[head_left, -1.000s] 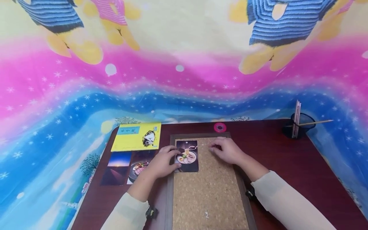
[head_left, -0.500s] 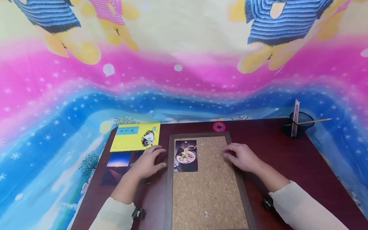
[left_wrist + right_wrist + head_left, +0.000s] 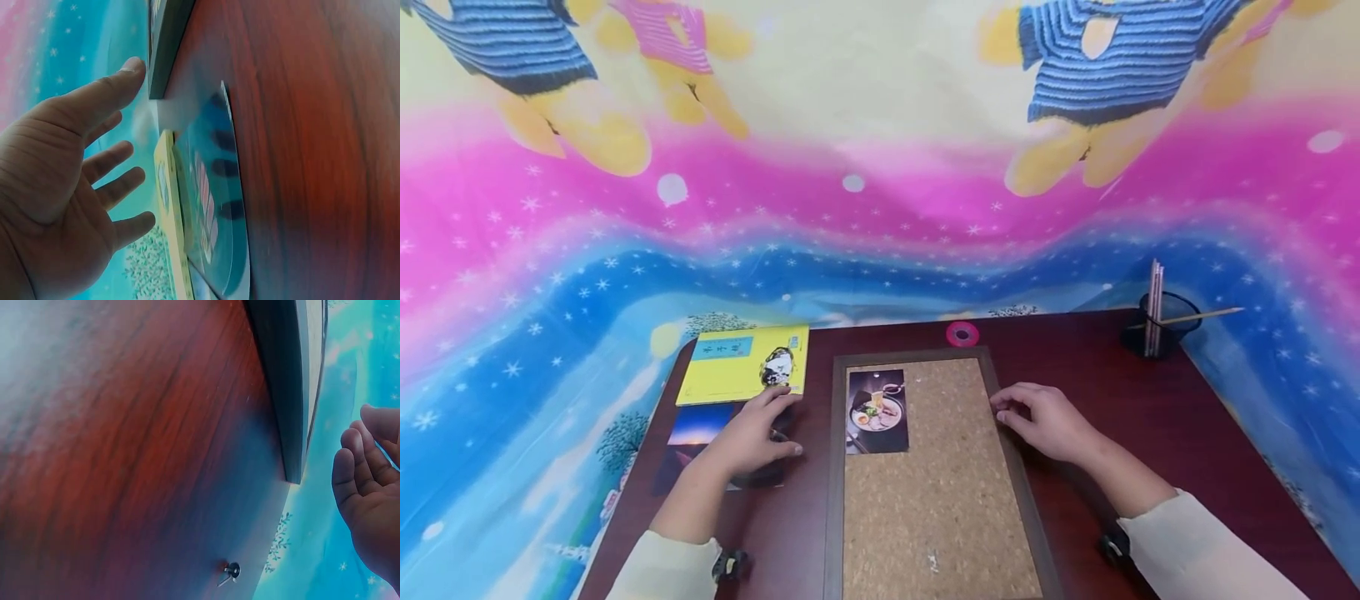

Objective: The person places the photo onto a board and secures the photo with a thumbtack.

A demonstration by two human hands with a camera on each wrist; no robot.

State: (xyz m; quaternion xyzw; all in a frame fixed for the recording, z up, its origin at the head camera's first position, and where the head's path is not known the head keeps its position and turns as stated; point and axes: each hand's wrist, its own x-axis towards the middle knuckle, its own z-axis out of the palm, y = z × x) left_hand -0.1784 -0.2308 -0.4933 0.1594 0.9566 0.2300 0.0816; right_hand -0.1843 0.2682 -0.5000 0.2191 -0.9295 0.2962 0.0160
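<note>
A framed cork board (image 3: 943,500) lies on the table, with a photo of a noodle bowl (image 3: 877,412) at its upper left corner. My left hand (image 3: 752,437) hovers over a second food photo (image 3: 212,212), fingers spread and nothing in them; in the head view it covers most of that photo. Beside it lies a sunset photo (image 3: 696,429), partly under my forearm. My right hand (image 3: 1048,421) is at the right side of the board's frame, its fingers loosely bent and holding nothing, as the right wrist view (image 3: 375,481) confirms.
A yellow book (image 3: 730,367) lies at the back left, bordering the loose photos. Behind the board is a pink tape roll (image 3: 962,334). A black mesh pencil cup (image 3: 1180,321) with several pencils stands at the back right. A patterned cloth (image 3: 880,275) hangs behind the table.
My left hand has left the noodle photo and moved left over the loose food photo. My right hand has drawn back from the cork to the board's right edge. The noodle photo stays put.
</note>
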